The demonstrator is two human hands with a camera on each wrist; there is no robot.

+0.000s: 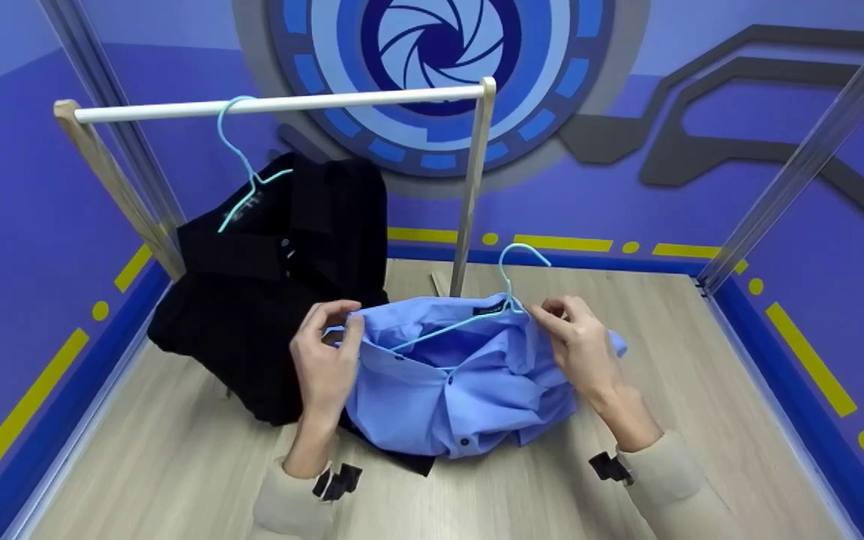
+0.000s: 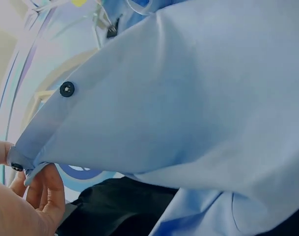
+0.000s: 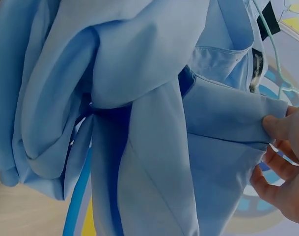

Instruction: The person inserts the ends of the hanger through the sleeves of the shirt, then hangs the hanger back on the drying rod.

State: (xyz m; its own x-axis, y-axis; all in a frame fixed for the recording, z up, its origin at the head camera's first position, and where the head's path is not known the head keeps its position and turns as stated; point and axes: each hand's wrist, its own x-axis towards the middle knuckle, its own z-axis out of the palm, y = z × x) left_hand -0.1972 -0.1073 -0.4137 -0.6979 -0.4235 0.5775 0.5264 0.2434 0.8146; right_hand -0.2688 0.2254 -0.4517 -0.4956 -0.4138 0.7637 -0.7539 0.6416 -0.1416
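A light blue buttoned shirt (image 1: pixel 409 409) is held up between both hands, with a pale blue hanger (image 1: pixel 447 328) inside its neck opening. The hanger's hook sticks up free of the rack. My left hand (image 1: pixel 325 371) pinches one front edge of the shirt between thumb and fingers; in the left wrist view, a dark button (image 2: pixel 67 89) shows along that edge. At the other side of the neck, close to the hook, my right hand (image 1: pixel 586 349) pinches the fabric. In the right wrist view its thumb and fingers (image 3: pixel 274 127) grip a folded edge.
On the left, a black garment (image 1: pixel 252 352) hangs from a second pale blue hanger (image 1: pixel 226 139) on the white rail (image 1: pixel 364 100) of a wooden-legged rack. Wood-patterned tabletop (image 1: pixel 702 375) lies below, bounded by blue walls. A dark piece of cloth (image 1: pixel 413 463) shows under the shirt.
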